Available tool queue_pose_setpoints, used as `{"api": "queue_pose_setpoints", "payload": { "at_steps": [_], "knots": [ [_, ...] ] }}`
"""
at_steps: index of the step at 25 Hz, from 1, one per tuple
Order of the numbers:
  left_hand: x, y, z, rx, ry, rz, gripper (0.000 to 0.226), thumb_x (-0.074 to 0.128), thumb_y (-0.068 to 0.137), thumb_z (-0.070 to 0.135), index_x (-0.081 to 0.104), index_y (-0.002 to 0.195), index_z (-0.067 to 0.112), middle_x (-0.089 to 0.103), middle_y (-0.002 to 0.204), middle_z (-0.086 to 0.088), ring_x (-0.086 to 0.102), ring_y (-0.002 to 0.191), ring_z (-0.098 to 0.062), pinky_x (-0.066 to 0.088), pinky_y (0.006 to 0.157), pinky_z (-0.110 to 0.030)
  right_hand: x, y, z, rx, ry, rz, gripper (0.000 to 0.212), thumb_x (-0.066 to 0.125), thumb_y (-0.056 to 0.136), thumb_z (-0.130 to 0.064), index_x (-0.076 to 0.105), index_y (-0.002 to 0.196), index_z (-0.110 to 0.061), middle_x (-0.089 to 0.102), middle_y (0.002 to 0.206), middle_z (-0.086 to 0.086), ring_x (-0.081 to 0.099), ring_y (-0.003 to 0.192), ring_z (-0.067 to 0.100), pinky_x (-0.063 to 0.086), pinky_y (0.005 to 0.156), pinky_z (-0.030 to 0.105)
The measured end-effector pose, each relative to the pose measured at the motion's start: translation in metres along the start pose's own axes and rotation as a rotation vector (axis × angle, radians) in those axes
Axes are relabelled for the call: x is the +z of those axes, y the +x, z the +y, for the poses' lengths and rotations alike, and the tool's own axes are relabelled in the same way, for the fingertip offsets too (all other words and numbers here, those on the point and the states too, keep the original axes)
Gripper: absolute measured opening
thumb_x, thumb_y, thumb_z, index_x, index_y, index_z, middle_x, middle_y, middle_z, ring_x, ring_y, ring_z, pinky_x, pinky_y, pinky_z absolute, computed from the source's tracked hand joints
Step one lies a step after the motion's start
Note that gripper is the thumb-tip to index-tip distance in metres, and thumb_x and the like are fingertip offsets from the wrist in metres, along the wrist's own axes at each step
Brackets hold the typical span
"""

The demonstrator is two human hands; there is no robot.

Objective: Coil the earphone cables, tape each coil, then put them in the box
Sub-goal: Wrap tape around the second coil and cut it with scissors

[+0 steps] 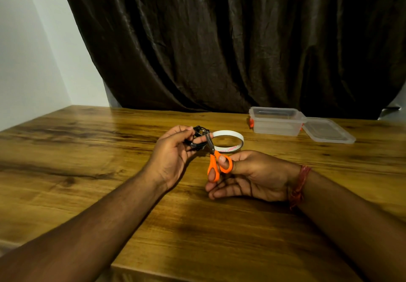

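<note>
My left hand [173, 150] pinches a coiled black earphone cable [196, 139] above the middle of the wooden table [87, 150]. My right hand [248, 176] holds orange-handled scissors [216, 163], thumb through one loop, with the blades pointing up at the coil. A white tape roll [232, 135] lies flat just behind the coil. The clear plastic box [274, 121] stands open at the back right, with its lid [327, 130] lying beside it. A short strip of tape near the blades cannot be made out clearly.
A dark curtain [219, 40] hangs behind the table's far edge. A white wall [33, 51] is at the left. The table's near edge [175, 273] runs along the bottom.
</note>
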State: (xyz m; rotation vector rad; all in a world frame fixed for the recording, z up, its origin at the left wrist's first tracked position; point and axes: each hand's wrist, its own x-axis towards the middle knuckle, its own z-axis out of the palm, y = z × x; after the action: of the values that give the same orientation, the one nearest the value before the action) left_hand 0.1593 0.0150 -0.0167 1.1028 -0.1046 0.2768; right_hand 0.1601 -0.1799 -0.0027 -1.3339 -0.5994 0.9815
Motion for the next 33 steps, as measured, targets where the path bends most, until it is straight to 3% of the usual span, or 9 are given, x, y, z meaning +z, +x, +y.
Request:
{"api": "queue_pose_setpoints", "payload": {
  "at_steps": [8,15,19,25,29,31,33],
  "knots": [
    [0.002,-0.001,0.001,-0.009,0.008,-0.006,0.020,0.045,0.097,0.004,0.051,0.078,0.010,0.054,0.075,-0.006,0.058,0.119,-0.046,0.034,0.108,-0.061,-0.002,0.002,0.001,-0.012,-0.008,-0.005,0.037,0.052,0.094,-0.032,0.064,0.101,0.002,0.066,0.103,0.023,0.068,0.096,0.030,0.057,0.087,0.032],
    [0.002,-0.002,0.003,-0.010,0.001,-0.028,0.021,0.045,0.098,0.005,0.051,0.078,0.010,0.065,0.071,-0.002,0.061,0.116,-0.043,0.042,0.101,-0.053,-0.004,-0.001,-0.003,-0.014,-0.088,0.052,0.032,0.051,0.093,-0.030,0.064,0.095,-0.001,0.067,0.098,0.021,0.069,0.088,0.026,0.059,0.078,0.027],
    [0.000,-0.002,0.002,-0.016,0.017,-0.029,0.022,0.044,0.098,0.005,0.051,0.078,0.010,0.068,0.079,-0.008,0.064,0.114,-0.041,0.038,0.107,-0.059,-0.008,-0.003,-0.005,-0.016,-0.133,0.075,0.031,0.053,0.092,-0.030,0.064,0.093,-0.002,0.068,0.095,0.019,0.069,0.086,0.025,0.059,0.074,0.025],
    [0.003,-0.003,0.003,-0.016,0.030,-0.058,0.023,0.043,0.099,0.005,0.049,0.078,0.008,0.068,0.074,-0.005,0.066,0.110,-0.041,0.040,0.106,-0.060,-0.011,-0.003,-0.003,0.051,-0.132,-0.037,0.030,0.057,0.091,-0.032,0.065,0.096,-0.003,0.067,0.098,0.019,0.068,0.089,0.025,0.058,0.078,0.026],
    [0.000,-0.002,0.002,-0.033,0.038,-0.054,0.024,0.042,0.100,0.006,0.049,0.077,0.008,0.061,0.103,-0.032,0.066,0.111,-0.040,0.040,0.106,-0.061,-0.021,-0.021,-0.021,0.021,-0.214,-0.089,0.030,0.059,0.090,-0.028,0.064,0.098,0.001,0.065,0.098,0.021,0.068,0.087,0.026,0.058,0.075,0.027],
    [-0.001,-0.002,0.003,-0.030,0.033,-0.061,0.025,0.040,0.101,0.006,0.050,0.078,0.008,0.063,0.096,-0.023,0.066,0.110,-0.040,0.042,0.104,-0.061,-0.035,-0.039,-0.040,0.011,-0.290,0.069,0.029,0.062,0.088,-0.026,0.065,0.094,0.003,0.066,0.094,0.022,0.068,0.081,0.025,0.058,0.070,0.028],
    [-0.003,-0.002,0.002,-0.034,0.018,-0.065,0.025,0.040,0.102,0.005,0.051,0.080,0.008,0.064,0.087,-0.013,0.066,0.110,-0.041,0.042,0.104,-0.061,-0.058,-0.057,-0.055,0.088,-0.499,0.387,0.030,0.067,0.080,-0.028,0.068,0.086,0.001,0.068,0.084,0.020,0.067,0.072,0.023,0.058,0.062,0.027]
  ]
}}
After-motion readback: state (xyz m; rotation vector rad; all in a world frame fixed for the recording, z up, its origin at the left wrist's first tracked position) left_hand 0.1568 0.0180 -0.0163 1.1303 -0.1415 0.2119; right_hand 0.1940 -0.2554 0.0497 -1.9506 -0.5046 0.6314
